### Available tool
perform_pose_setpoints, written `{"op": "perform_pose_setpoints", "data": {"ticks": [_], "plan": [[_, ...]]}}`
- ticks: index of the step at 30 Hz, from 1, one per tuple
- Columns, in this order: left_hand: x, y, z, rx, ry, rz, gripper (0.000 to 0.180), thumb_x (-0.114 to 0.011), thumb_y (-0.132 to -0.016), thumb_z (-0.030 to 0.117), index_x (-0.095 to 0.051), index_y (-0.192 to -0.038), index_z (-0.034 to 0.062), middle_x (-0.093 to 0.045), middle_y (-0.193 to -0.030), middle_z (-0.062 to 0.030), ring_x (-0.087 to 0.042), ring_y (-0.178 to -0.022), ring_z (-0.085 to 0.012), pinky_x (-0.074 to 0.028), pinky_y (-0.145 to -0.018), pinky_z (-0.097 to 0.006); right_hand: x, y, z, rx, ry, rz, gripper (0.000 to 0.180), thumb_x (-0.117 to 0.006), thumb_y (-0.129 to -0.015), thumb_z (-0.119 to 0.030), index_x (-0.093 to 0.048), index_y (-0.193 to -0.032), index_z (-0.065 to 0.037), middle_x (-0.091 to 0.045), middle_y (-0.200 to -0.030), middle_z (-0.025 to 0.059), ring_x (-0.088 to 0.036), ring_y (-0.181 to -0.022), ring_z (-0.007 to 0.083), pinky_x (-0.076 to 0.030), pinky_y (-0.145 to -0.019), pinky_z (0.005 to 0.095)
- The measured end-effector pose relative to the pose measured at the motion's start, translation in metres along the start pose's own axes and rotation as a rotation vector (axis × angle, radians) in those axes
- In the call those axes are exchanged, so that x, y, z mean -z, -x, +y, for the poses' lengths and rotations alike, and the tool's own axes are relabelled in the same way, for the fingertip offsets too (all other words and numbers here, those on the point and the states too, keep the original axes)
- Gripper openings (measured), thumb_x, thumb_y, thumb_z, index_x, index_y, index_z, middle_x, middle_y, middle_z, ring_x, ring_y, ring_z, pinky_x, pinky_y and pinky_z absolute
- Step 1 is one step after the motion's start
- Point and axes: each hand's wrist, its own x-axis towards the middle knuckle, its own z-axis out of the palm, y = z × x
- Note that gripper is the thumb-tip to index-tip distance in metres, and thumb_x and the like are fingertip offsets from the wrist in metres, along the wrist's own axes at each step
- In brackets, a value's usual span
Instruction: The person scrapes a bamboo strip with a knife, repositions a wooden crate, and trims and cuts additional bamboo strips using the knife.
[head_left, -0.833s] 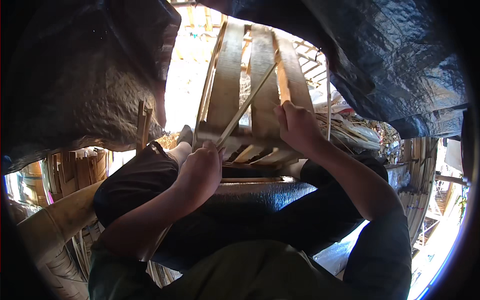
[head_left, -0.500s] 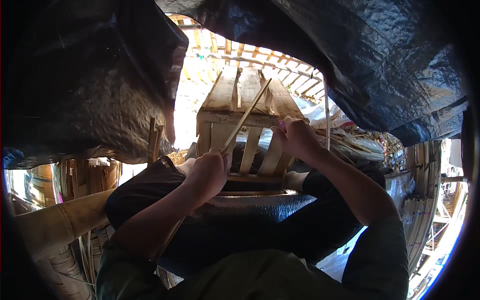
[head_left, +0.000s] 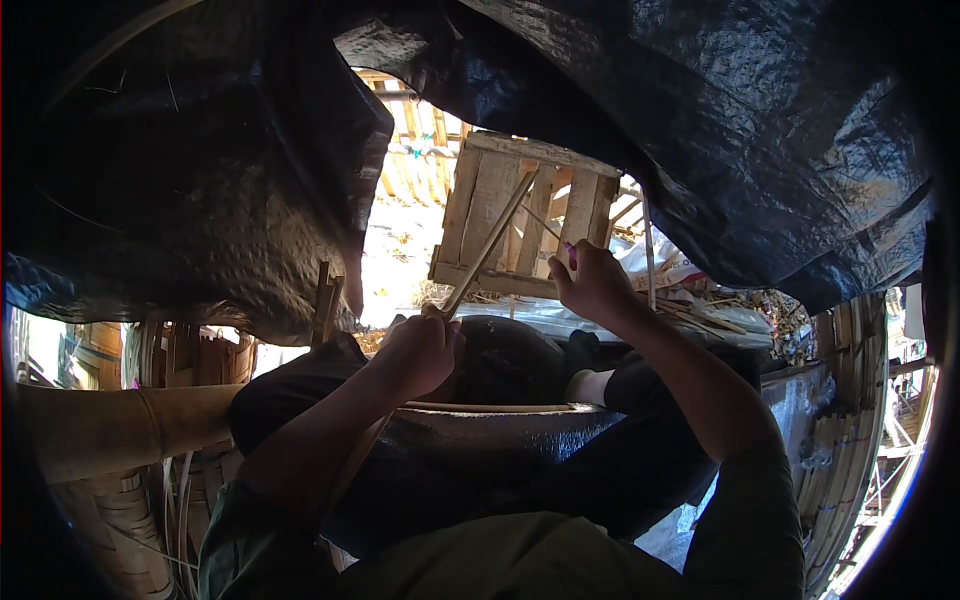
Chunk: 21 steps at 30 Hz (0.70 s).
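Observation:
My left hand (head_left: 413,352) is closed round the lower end of a long pale strip of bamboo or wood (head_left: 491,243), which slants up and to the right. To its right, my right hand (head_left: 598,292) is closed on a thin dark rod (head_left: 541,222) whose tip reaches toward the strip. Something purple (head_left: 570,256) shows at the right fingers; I cannot make out whether it is a handle or a wrap. Beyond both hands, a slatted wooden crate (head_left: 487,208) stands tilted, partly behind the strip.
Black plastic sheeting (head_left: 780,130) hangs overhead and at the left. A thick bamboo pole (head_left: 150,425) runs in from the left. Between my legs sits a dark rounded thing (head_left: 512,362). Loose strips (head_left: 705,318) lie at the right, near stacked bamboo (head_left: 840,450).
The crate has tipped and shifted away and to the right, uncovering the dark rounded thing. My left hand has lowered slightly with the strip; the right hand keeps its rod near it.

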Motion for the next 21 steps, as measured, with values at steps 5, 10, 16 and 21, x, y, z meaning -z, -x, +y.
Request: {"op": "perform_pose_setpoints", "data": {"ticks": [5,10,16,21], "plan": [[-0.006,0.002,-0.002,-0.011,-0.021,-0.032,0.044,-0.046,-0.102,0.029,-0.051,-0.101,-0.0147,-0.066,-0.071,-0.0282,-0.068,-0.069,-0.0429,-0.055,-0.066,-0.05,0.012,0.0,-0.01,-0.007,-0.009,-0.007,0.042,-0.065,-0.091,-0.029,-0.061,-0.099,0.011,-0.067,-0.08,0.0284,-0.07,-0.079,0.0425,-0.057,-0.074,0.0475],[-0.001,0.006,0.003,-0.013,-0.013,-0.088,0.044,-0.045,-0.102,0.029,-0.049,-0.104,-0.015,-0.066,-0.074,-0.0301,-0.068,-0.072,-0.0449,-0.054,-0.072,-0.051,0.015,0.007,-0.017,0.017,0.031,-0.058,0.042,-0.064,-0.092,-0.028,-0.061,-0.102,0.013,-0.068,-0.085,0.0296,-0.07,-0.083,0.0427,-0.057,-0.077,0.0476],[-0.008,0.007,0.006,-0.056,-0.051,-0.148,0.041,-0.047,-0.102,0.027,-0.047,-0.103,-0.0141,-0.066,-0.075,-0.031,-0.068,-0.072,-0.0458,-0.053,-0.071,-0.051,0.004,0.006,-0.007,0.012,0.055,-0.051,0.037,-0.063,-0.093,-0.028,-0.061,-0.097,0.009,-0.068,-0.08,0.0251,-0.07,-0.078,0.0392,-0.055,-0.076,0.0463],[-0.036,0.021,0.018,-0.014,0.013,-0.317,0.042,-0.048,-0.102,0.028,-0.042,-0.104,-0.0135,-0.064,-0.072,-0.031,-0.069,-0.073,-0.0435,-0.054,-0.068,-0.052,0.027,-0.001,-0.019,-0.043,0.093,-0.17,0.047,-0.063,-0.093,-0.026,-0.059,-0.115,0.015,-0.069,-0.082,0.0278,-0.071,-0.08,0.0378,-0.056,-0.078,0.0444]]}}
